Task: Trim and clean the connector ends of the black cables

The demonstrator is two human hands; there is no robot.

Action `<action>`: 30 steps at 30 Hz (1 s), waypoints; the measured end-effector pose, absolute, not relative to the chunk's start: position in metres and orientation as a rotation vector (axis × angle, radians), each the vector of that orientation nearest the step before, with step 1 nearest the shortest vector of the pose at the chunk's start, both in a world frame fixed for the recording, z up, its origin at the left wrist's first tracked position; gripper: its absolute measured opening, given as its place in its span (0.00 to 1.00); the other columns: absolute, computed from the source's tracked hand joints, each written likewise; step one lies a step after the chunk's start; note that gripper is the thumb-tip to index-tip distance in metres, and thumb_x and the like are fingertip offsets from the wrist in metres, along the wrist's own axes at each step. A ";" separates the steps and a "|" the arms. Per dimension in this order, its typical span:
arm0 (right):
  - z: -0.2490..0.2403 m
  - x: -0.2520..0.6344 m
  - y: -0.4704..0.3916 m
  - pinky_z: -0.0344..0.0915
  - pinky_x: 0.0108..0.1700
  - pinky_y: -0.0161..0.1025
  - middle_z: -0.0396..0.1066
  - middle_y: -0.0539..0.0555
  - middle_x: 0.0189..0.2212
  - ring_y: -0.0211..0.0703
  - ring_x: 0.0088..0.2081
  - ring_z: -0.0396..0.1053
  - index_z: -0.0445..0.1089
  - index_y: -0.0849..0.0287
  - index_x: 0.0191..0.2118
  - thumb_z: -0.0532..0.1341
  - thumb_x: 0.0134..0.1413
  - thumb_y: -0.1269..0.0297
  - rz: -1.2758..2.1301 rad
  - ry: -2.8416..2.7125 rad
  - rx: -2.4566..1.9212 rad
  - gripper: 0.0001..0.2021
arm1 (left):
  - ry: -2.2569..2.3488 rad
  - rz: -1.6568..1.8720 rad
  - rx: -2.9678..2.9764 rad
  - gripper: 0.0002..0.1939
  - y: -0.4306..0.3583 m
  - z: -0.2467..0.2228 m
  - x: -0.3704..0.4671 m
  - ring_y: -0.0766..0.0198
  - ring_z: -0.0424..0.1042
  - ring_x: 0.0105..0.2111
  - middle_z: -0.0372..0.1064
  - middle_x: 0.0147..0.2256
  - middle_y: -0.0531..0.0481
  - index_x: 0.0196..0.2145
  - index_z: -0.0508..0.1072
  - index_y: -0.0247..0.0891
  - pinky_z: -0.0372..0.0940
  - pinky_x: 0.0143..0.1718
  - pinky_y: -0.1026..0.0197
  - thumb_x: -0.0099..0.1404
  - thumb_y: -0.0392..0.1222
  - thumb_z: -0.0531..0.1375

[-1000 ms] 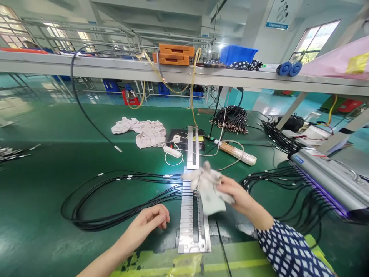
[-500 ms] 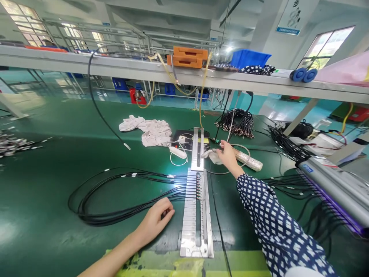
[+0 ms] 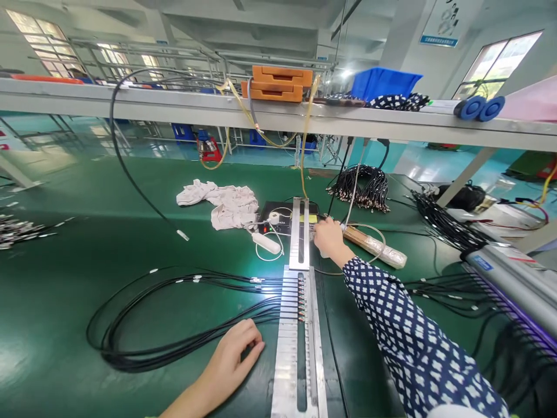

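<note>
My left hand (image 3: 241, 355) rests on the green mat just left of the slotted metal fixture (image 3: 289, 348), its fingers loosely curled, and what they may hold is hidden. Several black cables (image 3: 174, 354) loop from the left into the fixture's slots, their ends lined up along its middle. My right hand (image 3: 329, 235) is at the black control box (image 3: 278, 216), beside a narrower metal plate (image 3: 299, 235). Its fingers are bent down over something pale that is mostly covered.
A white cloth (image 3: 224, 203) lies behind the cables. A wrapped bar (image 3: 378, 247), a black cable bundle (image 3: 363, 187) and a grey machine (image 3: 513, 290) are at the right. A shelf (image 3: 174, 107) crosses above, with a dark cable hanging down.
My right hand has moved left toward the control box and turned over, with its fingers now down. The view has shifted slightly; my left hand stays beside the fixture.
</note>
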State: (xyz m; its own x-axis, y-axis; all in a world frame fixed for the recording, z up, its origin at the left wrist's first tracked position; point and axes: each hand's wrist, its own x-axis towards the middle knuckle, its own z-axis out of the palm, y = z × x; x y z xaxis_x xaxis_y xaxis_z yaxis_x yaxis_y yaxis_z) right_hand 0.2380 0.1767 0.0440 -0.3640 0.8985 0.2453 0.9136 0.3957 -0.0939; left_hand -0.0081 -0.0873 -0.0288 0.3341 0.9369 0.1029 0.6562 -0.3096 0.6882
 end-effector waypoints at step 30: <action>0.017 0.120 0.180 0.56 0.55 0.52 0.63 0.63 0.61 0.55 0.56 0.61 0.68 0.63 0.56 0.53 0.57 0.79 -0.099 -2.862 -0.905 0.22 | 1.420 0.742 2.003 0.09 -0.083 -0.025 -0.007 0.60 0.66 0.34 0.66 0.30 0.48 0.30 0.67 0.39 0.59 0.35 0.60 0.69 0.38 0.53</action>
